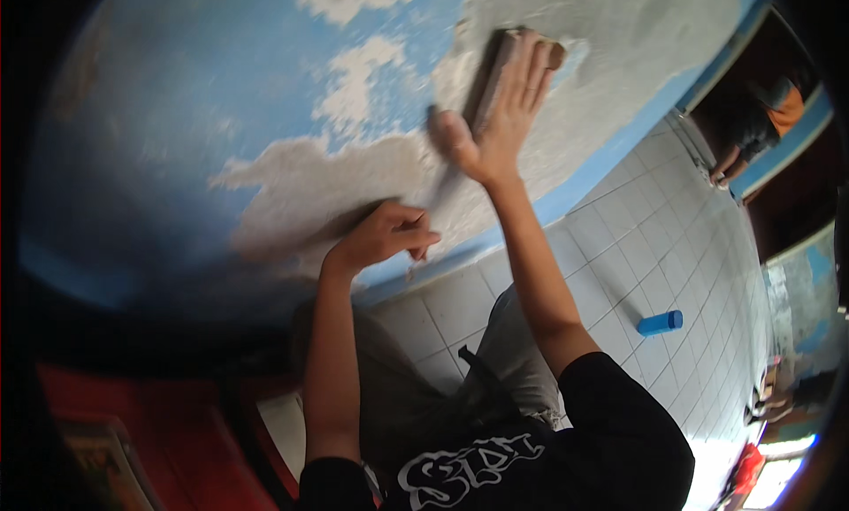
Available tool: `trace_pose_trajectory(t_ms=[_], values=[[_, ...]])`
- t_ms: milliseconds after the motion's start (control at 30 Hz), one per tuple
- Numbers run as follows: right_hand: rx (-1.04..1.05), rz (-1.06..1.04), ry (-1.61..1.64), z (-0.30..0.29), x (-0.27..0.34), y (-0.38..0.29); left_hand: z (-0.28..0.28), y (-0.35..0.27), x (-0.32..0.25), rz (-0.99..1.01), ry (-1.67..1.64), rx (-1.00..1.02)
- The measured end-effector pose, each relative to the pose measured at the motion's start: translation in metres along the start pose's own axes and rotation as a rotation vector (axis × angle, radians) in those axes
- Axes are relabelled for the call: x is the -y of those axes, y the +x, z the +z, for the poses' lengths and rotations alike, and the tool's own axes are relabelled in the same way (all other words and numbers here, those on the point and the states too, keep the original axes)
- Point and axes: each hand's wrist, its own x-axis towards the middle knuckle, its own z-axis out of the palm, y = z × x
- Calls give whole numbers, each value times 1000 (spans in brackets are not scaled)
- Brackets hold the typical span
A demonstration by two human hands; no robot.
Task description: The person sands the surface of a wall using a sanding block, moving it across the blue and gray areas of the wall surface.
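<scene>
In the head view, my right hand (pixel 507 106) lies flat with extended fingers over a narrow, block-like piece (pixel 496 80), seemingly a sanding block, pressed to the wall. A brown, rolled-looking edge of it shows past my fingertips; its exact kind cannot be told. The wall (pixel 265 67) has blue paint, with whitish and grey bare patches around both hands. My left hand (pixel 398 232) is lower and to the left, beside a grey patch, its fingers curled and nothing visible in them. Whether it touches the wall is unclear.
Pale tiles (pixel 597 246) cover the floor, with a blue bottle (pixel 660 323) standing to my right. A person in orange and dark clothing (pixel 769 126) bends down by a doorway at upper right. Other people's parts show at the lower right. Red furniture (pixel 146 431) is at lower left.
</scene>
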Motion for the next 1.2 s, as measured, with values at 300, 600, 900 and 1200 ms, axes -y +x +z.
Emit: trace_pose_trajectory(t_ms=[300, 600, 900, 1200], values=[[224, 131, -17, 20, 2, -126, -6, 0, -3, -23, 27, 25], [-18, -22, -57, 7, 16, 0, -5, -2, 1, -2, 107, 71], [212, 117, -57, 15, 6, -115, -7, -2, 3, 26, 74, 60], [63, 62, -92, 11, 7, -50, -7, 1, 9, -19, 186, 63]])
